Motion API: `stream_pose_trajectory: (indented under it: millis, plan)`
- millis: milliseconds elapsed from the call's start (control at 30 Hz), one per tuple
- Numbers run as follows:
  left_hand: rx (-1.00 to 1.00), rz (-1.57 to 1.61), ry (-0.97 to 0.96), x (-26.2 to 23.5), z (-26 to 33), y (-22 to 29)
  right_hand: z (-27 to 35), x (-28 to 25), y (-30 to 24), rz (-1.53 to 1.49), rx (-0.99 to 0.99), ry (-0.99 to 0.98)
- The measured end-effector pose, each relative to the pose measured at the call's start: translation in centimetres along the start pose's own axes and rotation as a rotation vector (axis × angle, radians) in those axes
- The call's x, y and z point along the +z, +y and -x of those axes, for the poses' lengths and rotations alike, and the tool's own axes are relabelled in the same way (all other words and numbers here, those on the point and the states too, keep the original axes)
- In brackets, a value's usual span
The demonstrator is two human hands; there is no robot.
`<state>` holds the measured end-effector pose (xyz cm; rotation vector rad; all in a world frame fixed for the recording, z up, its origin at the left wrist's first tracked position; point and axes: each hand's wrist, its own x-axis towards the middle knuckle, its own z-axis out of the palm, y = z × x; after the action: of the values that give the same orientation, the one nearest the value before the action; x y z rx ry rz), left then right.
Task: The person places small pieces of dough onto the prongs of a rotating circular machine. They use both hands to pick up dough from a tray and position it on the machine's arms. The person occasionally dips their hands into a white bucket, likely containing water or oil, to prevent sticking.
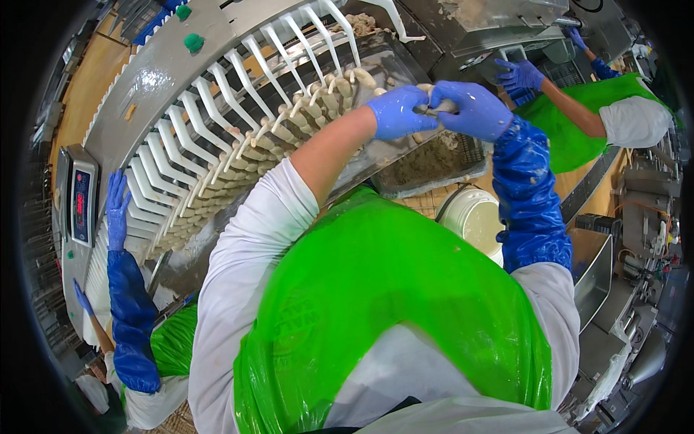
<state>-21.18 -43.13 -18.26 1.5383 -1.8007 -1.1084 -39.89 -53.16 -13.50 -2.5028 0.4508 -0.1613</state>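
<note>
My left hand [400, 113], in a blue-violet glove, and my right hand [473, 110], gloved alike, meet just beyond the apron at the upper middle. Both have their fingers curled round a short pale sausage link [443, 108], which they partly cover. Left of my hands, a long row of pale sausages [318, 113] hangs in loops from white hooks [189, 130]. The loop end closest to my left hand is a curved link [365, 78]. A blue sleeve covers my right forearm; the left forearm is bare below a white sleeve.
A metal machine [481, 29] stands at the top. Below my hands lies a tray of greyish paste [426, 168], with a white bucket [470, 217] nearby. At the far left are a scale [81, 199] and a co-worker's gloved hand [117, 210]; another co-worker's hand [520, 75] is at right.
</note>
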Motion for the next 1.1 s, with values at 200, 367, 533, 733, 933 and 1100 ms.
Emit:
stream_pose_trajectory:
  millis: [200,367,533,733,933,1100]
  plan:
    - [-0.114,0.084,-0.062,-1.9,1.3,-1.5,-2.7,1.0,-2.0,-0.209,-0.043,0.133]
    - [-0.016,0.848,-0.006,-0.9,3.5,-1.3,-2.1,4.4,0.3,-0.944,-0.013,0.136]
    - [-0.25,0.717,0.054,-1.3,3.8,-3.3,-0.8,4.0,-2.4,-0.766,0.309,-0.009]
    - [0.13,0.118,-0.23,-2.4,4.9,-1.8,-1.0,5.0,-0.2,-0.582,0.141,0.157]
    - [-0.231,0.334,-0.133,-2.6,4.2,-0.4,-1.0,5.5,-0.1,-0.544,0.144,0.223]
    - [-0.172,0.919,-0.066,-2.5,5.5,-2.2,-0.6,5.6,-0.3,-0.557,0.115,0.213]
